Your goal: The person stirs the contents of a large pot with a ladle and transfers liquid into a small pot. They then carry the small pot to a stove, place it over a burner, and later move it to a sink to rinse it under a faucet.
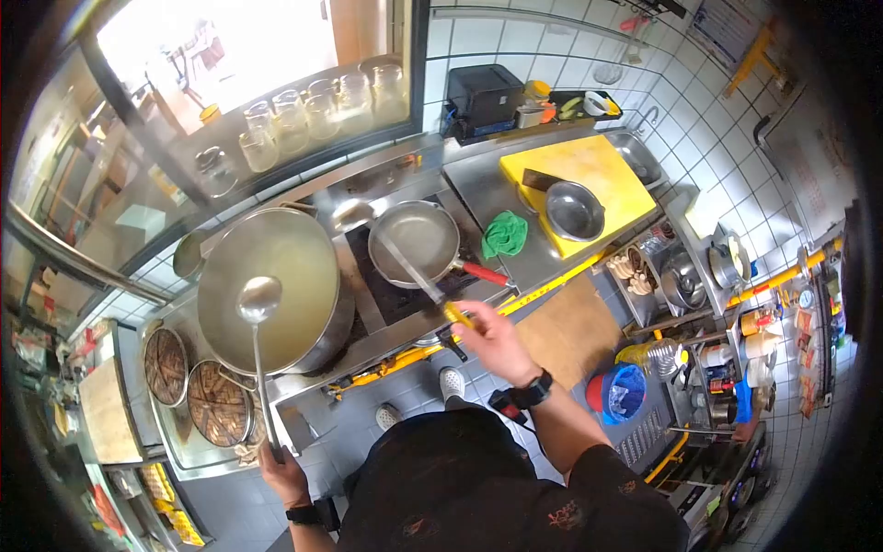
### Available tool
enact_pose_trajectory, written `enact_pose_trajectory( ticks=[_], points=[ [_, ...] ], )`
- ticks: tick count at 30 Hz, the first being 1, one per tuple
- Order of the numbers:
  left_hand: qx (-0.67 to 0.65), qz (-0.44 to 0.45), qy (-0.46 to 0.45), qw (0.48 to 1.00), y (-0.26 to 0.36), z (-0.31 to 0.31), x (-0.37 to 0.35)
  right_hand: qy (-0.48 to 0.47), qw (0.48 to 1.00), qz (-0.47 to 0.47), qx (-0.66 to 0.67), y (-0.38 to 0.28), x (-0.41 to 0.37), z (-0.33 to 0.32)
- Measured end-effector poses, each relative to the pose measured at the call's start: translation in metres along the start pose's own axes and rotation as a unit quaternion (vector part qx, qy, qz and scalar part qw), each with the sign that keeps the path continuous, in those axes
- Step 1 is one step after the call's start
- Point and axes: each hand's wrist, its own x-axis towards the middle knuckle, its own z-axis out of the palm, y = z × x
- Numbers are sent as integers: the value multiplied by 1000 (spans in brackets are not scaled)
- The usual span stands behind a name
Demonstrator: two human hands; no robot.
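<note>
My left hand (283, 478) is closed around the dark handle end of a long steel ladle (258, 302). The ladle's bowl is over a large stockpot (317, 354) with pale yellowish liquid in it. In my right hand (498, 345) is a long thin metal utensil with a yellow handle (454, 314); its narrow metal part reaches over the frying pan (416, 241). The pan sits on the stove (405, 310), its red handle pointing right toward the counter's front edge. What sort of tip the utensil has is hard to make out.
Right of the stove lie a green cloth (505, 235) and a yellow cutting board (607, 166) with a steel bowl (575, 212) and a cleaver (540, 180). Left of the pot are two round patterned trays (221, 402). A blue-lined bin (625, 393) stands on the floor at right.
</note>
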Motion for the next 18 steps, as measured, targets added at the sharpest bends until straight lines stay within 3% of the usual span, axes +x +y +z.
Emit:
enact_pose_trajectory(
  ticks=[1, 3, 4, 6, 7, 9, 11, 13, 15, 17, 18],
  points=[
    [-1, 4, -3, 1000, 12, -1, 3, 5, 1000, 1, 1, 5, 1, -16],
    [4, 3, -2, 1000, 34, -7, 6, 30, 969, 66, 237, 15, 4, -51],
    [13, -5, -8, 1000, 31, -6, 7, 34, 968, 66, 239, 20, 5, -73],
    [-1, -30, -13, 999, 25, -4, 6, -28, 903, 108, 415, 29, 6, -112],
    [-16, -58, -16, 998, 20, -2, 6, -26, 902, 107, 417, 34, 9, -120],
    [-19, -47, -15, 999, 13, 2, 5, 123, 925, 123, 339, 50, 16, -135],
    [-11, -56, 4, 998, 25, 0, 1, 143, 918, 128, 347, 82, 25, -150],
    [-7, -48, 10, 999, 36, 0, 0, 170, 946, 133, 243, 118, 36, -161],
    [-8, -97, -26, 995, 53, -4, 1, 185, 956, 132, 187, 173, 59, -167],
    [33, -68, -5, 997, 46, 1, -3, 251, 961, 45, -102, 206, 80, -168],
    [69, -38, 15, 997, 48, 1, -3, 248, 947, 58, -195, 202, 87, -169]
  ],
)
